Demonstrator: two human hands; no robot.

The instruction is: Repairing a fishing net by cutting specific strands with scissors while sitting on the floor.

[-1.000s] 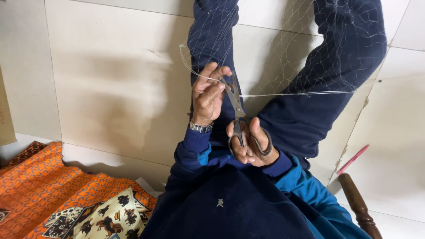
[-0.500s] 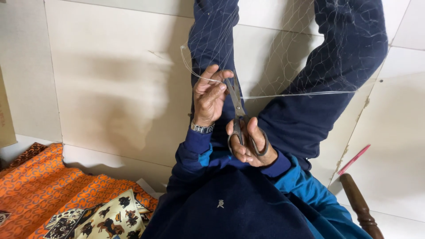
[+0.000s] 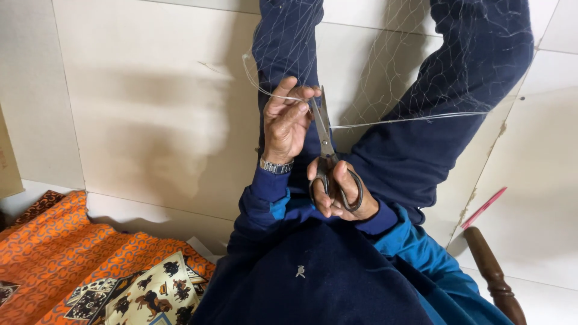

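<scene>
- Pinching a thin, pale cord (image 3: 373, 122) between thumb and fingertips, the left hand (image 3: 288, 120) is closed on it just left of the blade tips, knuckles up, fingers curled together.
- Gripping the scissors (image 3: 328, 153), the right hand (image 3: 340, 189) has its fingers threaded through the dark oval handle loops and folded tight around them.
- Long, dull grey metal blades point away from the body; they look nearly together, their tips beside the left fingertips and touching or almost touching the cord.
- From the pinch the cord runs taut and straight to the right, across the dark blue right leg (image 3: 445, 114); a loose glassy loop of it curls up to the left of the hand.
- Above the cord hangs a net (image 3: 385, 66) of fine, see-through line in diamond meshes, draped over both legs and the pale wall behind.
- A metal link watch (image 3: 276, 165) circles the left wrist, above a navy sleeve with a brighter blue cuff.
- Soft navy cloth covers the lap below both hands.
- Large smooth cream tiles (image 3: 138, 102) with thin joints fill the background.
- At lower left lies orange patterned cloth (image 3: 54, 253), and on it a cream printed piece (image 3: 153, 295) with dark animal figures.
- At lower right stands a turned brown wooden leg (image 3: 490, 274), with a slim pink stick (image 3: 484, 207) just above it.
</scene>
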